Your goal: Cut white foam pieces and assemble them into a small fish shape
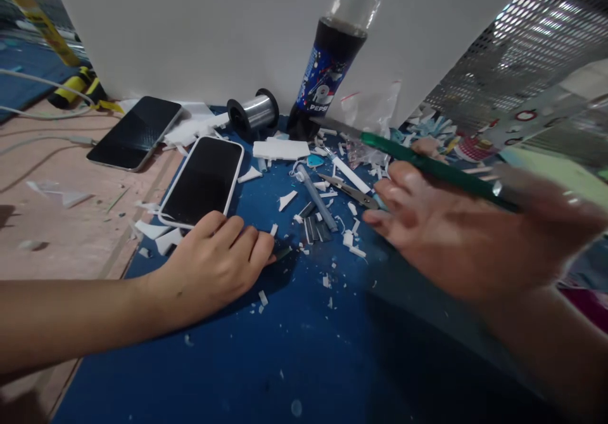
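My left hand (216, 256) rests on the blue work surface with its fingers curled down and pressed together. A small dark greenish piece (284, 254) pokes out from under its fingertips; the rest of it is hidden. Raised on the right and blurred by motion, my right hand (441, 234) holds a green-handled knife (427, 165), whose thin grey blade points left towards the bottle. Just left of the right fingertips is a pointed grey metal tool (350, 191). Between the hands lie a translucent bluish stick (317, 197), short dark strips (316, 227) and white scraps (287, 200).
A white-edged phone (204, 180) lies beside my left hand, with a dark phone (135, 134) behind it. At the back stand a wire spool (254, 113) and a Pepsi bottle (327, 69) against a white panel (199, 31). A clear plastic bag (373, 120) is right of the bottle.
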Action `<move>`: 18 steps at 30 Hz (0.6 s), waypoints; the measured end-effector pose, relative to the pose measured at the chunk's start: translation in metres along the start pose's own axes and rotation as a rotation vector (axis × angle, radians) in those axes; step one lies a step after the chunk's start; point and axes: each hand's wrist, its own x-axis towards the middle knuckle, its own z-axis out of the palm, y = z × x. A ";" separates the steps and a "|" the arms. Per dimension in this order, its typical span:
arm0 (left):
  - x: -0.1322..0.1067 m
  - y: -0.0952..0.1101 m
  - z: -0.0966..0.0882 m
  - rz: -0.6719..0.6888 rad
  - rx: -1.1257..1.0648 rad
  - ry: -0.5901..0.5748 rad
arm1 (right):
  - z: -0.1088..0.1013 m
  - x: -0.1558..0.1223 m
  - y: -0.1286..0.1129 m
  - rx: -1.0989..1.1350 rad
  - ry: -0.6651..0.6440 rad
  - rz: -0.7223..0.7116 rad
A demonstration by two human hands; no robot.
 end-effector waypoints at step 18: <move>0.005 0.005 -0.005 -0.029 -0.020 0.019 | 0.041 -0.057 0.048 -0.499 -0.003 -0.411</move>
